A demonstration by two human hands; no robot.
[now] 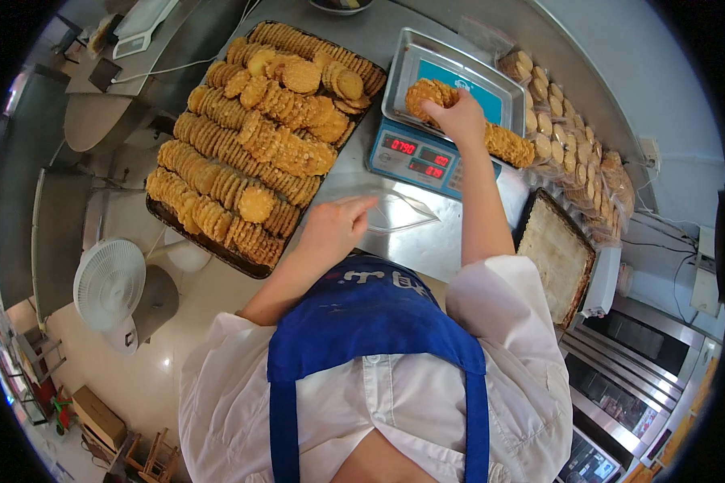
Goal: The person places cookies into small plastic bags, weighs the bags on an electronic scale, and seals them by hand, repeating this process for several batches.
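Note:
My right hand (464,118) grips a short stack of round, golden seeded cookies (424,96) over a metal tray (403,72) on a blue digital scale (414,160) with lit red figures. Another row of cookies (509,145) lies beyond my wrist, along the tray's near right edge. My left hand (339,220) holds nothing that I can see, its index finger pointing out over the steel table (399,244), beside a clear plastic bag (405,211). On the left, a dark baking tray (208,256) bears rows of overlapping cookies (248,145).
Bagged cookies (571,145) are piled along the wall at right. An empty, stained baking tray (554,259) lies at the right edge of the table. A white fan (110,284) stands on the left, and ovens (634,362) are at lower right.

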